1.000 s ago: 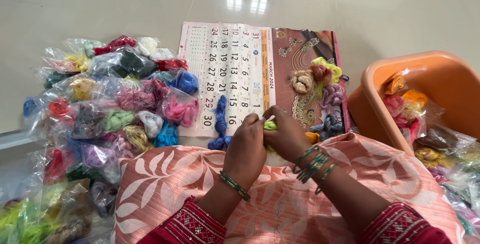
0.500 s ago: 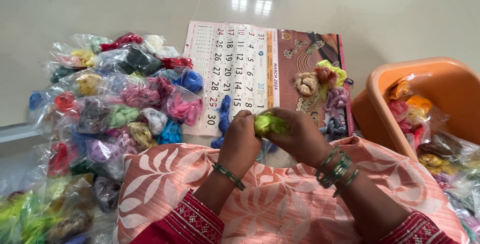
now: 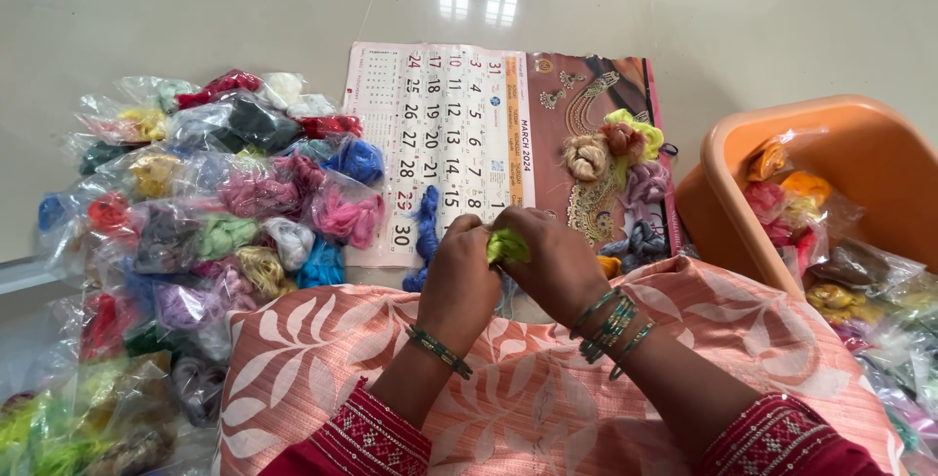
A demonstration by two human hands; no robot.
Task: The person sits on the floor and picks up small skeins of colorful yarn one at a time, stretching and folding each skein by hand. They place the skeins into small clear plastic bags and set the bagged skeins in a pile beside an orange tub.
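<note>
Head view: two hands pinch a small green tuft of thread at the centre of the frame.

Both the left hand [image 3: 459,276] and the right hand [image 3: 557,263] meet over the green tuft [image 3: 507,245], each grip closed on it from its own side, above a lap covered in peach leaf-print cloth [image 3: 293,368]. Bangles circle both wrists. Just beyond the hands a wall calendar [image 3: 459,134] lies flat on the pale floor [image 3: 244,7], with loose thread rosettes [image 3: 618,149] in cream, rust, yellow-green and mauve on its right half and a blue strand [image 3: 427,227] at its lower edge. A heap of clear bags of coloured thread [image 3: 205,222] fills the left of the frame. An orange plastic tub [image 3: 860,134] at right holds more bagged thread.
</note>
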